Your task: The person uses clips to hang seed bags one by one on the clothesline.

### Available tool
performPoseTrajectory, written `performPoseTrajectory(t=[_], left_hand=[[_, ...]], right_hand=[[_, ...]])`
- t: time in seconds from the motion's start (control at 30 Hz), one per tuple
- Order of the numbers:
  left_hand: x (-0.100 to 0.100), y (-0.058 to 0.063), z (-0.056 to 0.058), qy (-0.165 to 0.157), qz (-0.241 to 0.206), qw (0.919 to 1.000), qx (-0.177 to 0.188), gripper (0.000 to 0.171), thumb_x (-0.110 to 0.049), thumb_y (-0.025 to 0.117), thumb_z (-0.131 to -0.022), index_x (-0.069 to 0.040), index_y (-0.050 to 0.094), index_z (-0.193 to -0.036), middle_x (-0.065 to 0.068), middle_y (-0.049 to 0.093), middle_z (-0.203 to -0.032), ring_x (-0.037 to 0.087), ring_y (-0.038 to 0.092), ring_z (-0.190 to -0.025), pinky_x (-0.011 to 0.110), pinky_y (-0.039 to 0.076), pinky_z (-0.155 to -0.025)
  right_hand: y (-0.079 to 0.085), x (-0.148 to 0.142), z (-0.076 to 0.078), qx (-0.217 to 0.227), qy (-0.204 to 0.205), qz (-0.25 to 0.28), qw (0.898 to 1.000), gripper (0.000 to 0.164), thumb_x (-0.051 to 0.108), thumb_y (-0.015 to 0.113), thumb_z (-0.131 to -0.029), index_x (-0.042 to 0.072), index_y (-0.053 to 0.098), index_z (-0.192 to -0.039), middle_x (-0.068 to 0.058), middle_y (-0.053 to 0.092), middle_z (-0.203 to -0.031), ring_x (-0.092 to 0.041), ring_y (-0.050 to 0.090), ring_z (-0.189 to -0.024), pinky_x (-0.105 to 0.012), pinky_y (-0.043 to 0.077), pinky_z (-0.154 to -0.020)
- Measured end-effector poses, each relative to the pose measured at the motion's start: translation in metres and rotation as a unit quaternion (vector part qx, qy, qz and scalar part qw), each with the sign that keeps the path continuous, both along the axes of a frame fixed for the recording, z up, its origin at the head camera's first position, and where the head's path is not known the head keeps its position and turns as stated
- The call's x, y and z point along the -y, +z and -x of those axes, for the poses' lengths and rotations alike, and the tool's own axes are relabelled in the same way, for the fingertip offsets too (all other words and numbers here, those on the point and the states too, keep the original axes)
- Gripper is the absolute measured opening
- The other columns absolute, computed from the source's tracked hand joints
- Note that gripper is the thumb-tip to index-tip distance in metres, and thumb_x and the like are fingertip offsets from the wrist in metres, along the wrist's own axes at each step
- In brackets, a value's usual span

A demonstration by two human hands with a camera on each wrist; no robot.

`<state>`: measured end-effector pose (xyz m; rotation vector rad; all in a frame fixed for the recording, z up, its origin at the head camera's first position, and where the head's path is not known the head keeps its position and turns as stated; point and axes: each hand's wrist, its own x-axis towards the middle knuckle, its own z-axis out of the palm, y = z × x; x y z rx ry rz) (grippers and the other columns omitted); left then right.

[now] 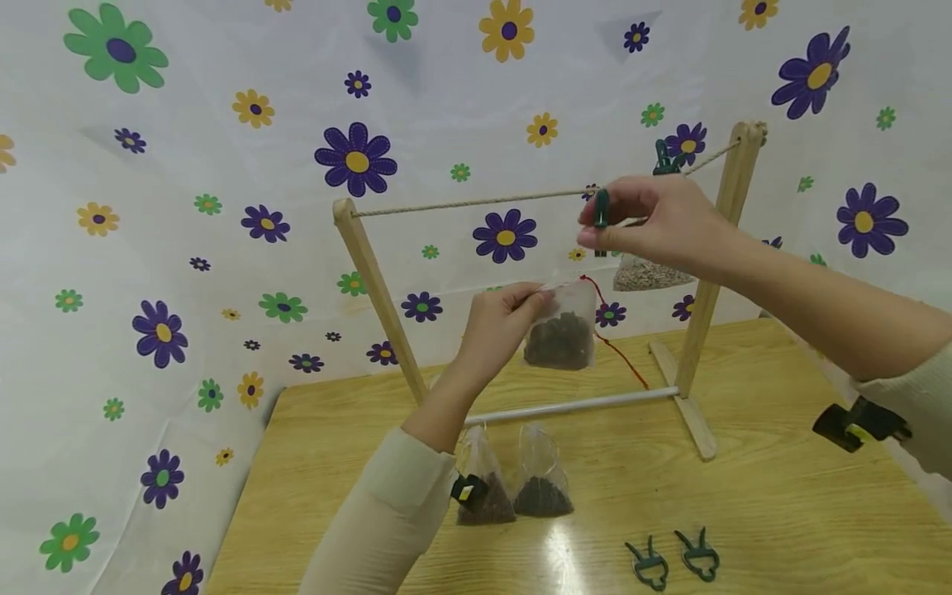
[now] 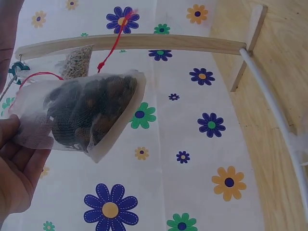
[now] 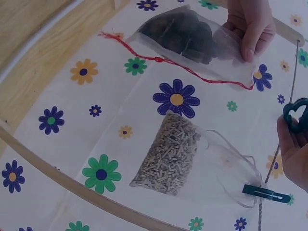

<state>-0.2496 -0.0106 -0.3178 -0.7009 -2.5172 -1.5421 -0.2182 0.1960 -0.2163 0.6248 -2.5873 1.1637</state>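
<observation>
My left hand pinches the upper edge of a white mesh drawstring bag, which holds dark lumps and trails a red cord. The bag hangs in the air below the rope of a wooden stand. Up at that rope, my right hand holds a dark green clip between thumb and fingers; its heart-shaped opening shows in the right wrist view. Just beside it, a second bag of beige pellets hangs from the rope by another green clip.
Two more sheer bags, one with brown contents and one with black, stand on the wooden table. Two green clips lie near the front. The stand has wooden posts and a white lower bar; a flowered sheet hangs behind.
</observation>
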Motion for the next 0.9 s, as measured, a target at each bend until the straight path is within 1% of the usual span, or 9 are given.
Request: performPoseTrajectory(t=[0.1,0.2,0.27,0.33,0.4,0.57,0.73,0.8,0.9], left_hand=[[-0.006,0.008,0.008,0.01,-0.016,0.9998,0.001,0.021,-0.024,0.057,-0.09,-0.009,0.07,-0.095,0.003,0.07,-0.086,0.008,0.058,-0.071,0.02,0.048,-0.065],[-0.011,0.016,0.014,0.018,-0.026,0.9995,0.002,0.022,-0.025,0.057,-0.09,-0.008,0.07,-0.096,0.004,0.07,-0.088,0.008,0.059,-0.073,0.02,0.049,-0.067],[-0.015,0.02,0.018,0.022,-0.027,0.9994,0.0,0.023,-0.026,0.057,-0.09,-0.008,0.07,-0.097,0.003,0.07,-0.09,0.009,0.06,-0.076,0.021,0.05,-0.069],[-0.019,0.025,0.022,0.027,-0.028,0.9992,0.003,0.024,-0.027,0.057,-0.09,-0.009,0.07,-0.098,0.003,0.07,-0.092,0.009,0.06,-0.079,0.022,0.05,-0.071],[-0.023,0.029,0.024,0.032,-0.027,0.9991,0.005,0.026,-0.029,0.057,-0.09,-0.009,0.07,-0.1,0.002,0.07,-0.096,0.008,0.061,-0.084,0.023,0.05,-0.074],[-0.029,0.036,0.029,0.041,-0.032,0.9985,0.015,0.029,-0.032,0.056,-0.09,-0.01,0.069,-0.104,0.001,0.068,-0.102,0.009,0.061,-0.093,0.024,0.05,-0.079],[-0.033,0.041,0.033,0.041,-0.052,0.9976,0.022,0.028,-0.032,0.055,-0.09,-0.011,0.069,-0.103,-0.001,0.068,-0.101,0.008,0.059,-0.093,0.024,0.049,-0.081],[-0.034,0.044,0.034,0.041,-0.059,0.9972,0.019,0.029,-0.033,0.054,-0.091,-0.011,0.069,-0.103,-0.002,0.068,-0.099,0.007,0.059,-0.091,0.024,0.048,-0.081],[-0.036,0.048,0.036,0.04,-0.075,0.9963,0.008,0.03,-0.034,0.054,-0.091,-0.011,0.069,-0.102,-0.001,0.068,-0.097,0.007,0.058,-0.089,0.022,0.047,-0.078]], right_hand=[[0.01,0.001,0.003,-0.033,-0.025,0.027,0.999,0.022,0.029,0.065,-0.084,0.011,0.064,-0.097,0.001,0.067,-0.089,0.001,0.063,-0.079,-0.016,0.046,-0.073],[0.016,0.002,0.007,-0.052,-0.05,0.048,0.996,0.022,0.03,0.064,-0.084,0.011,0.066,-0.095,0.005,0.068,-0.085,0.0,0.063,-0.077,-0.018,0.043,-0.073],[0.02,0.003,0.01,-0.044,-0.067,0.058,0.995,0.022,0.031,0.064,-0.084,0.011,0.067,-0.093,0.007,0.068,-0.082,-0.004,0.06,-0.078,-0.023,0.039,-0.073],[0.024,0.004,0.014,-0.024,-0.079,0.068,0.994,0.024,0.034,0.063,-0.084,0.011,0.068,-0.092,0.007,0.068,-0.081,-0.009,0.056,-0.082,-0.027,0.035,-0.073],[0.027,0.005,0.018,-0.007,-0.086,0.079,0.993,0.026,0.035,0.063,-0.084,0.011,0.069,-0.092,0.007,0.068,-0.083,-0.012,0.053,-0.088,-0.028,0.034,-0.075],[0.033,0.009,0.028,0.03,-0.085,0.132,0.987,0.025,0.03,0.066,-0.082,0.01,0.07,-0.097,0.009,0.067,-0.089,-0.012,0.051,-0.099,-0.027,0.038,-0.077],[0.036,0.011,0.037,0.087,-0.055,0.198,0.975,0.022,0.022,0.07,-0.08,0.009,0.071,-0.097,0.007,0.067,-0.094,-0.014,0.055,-0.104,-0.029,0.043,-0.087],[0.036,0.01,0.041,0.1,-0.042,0.205,0.973,0.021,0.02,0.071,-0.079,0.009,0.071,-0.096,0.007,0.068,-0.095,-0.014,0.057,-0.102,-0.029,0.045,-0.089],[0.035,0.009,0.045,0.113,-0.026,0.203,0.972,0.018,0.019,0.072,-0.078,0.01,0.072,-0.093,0.006,0.069,-0.094,-0.013,0.059,-0.098,-0.025,0.048,-0.083]])
